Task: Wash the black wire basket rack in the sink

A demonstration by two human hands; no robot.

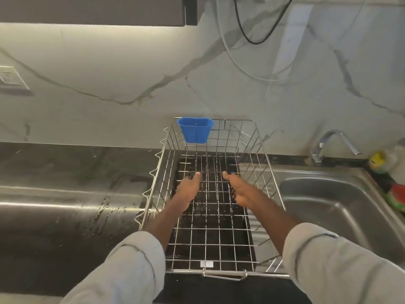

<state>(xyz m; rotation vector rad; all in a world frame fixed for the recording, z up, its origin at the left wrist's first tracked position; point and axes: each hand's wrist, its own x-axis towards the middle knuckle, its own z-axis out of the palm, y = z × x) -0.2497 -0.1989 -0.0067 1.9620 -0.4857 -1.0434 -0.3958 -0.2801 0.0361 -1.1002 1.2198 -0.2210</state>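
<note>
Sleeved arms reach inside the wire basket rack (210, 216), whose long axis runs up-frame; both hands, left hand (188, 189) and right hand (238, 189), grip its floor wires; sink (341, 194) lies right.

Domestic kitchen, stainless steel sink (341, 207) with faucet (333, 141), marble-pattern backsplash (131, 73), dark bench (65, 216), wall cabinet (92, 9) overhead
</note>
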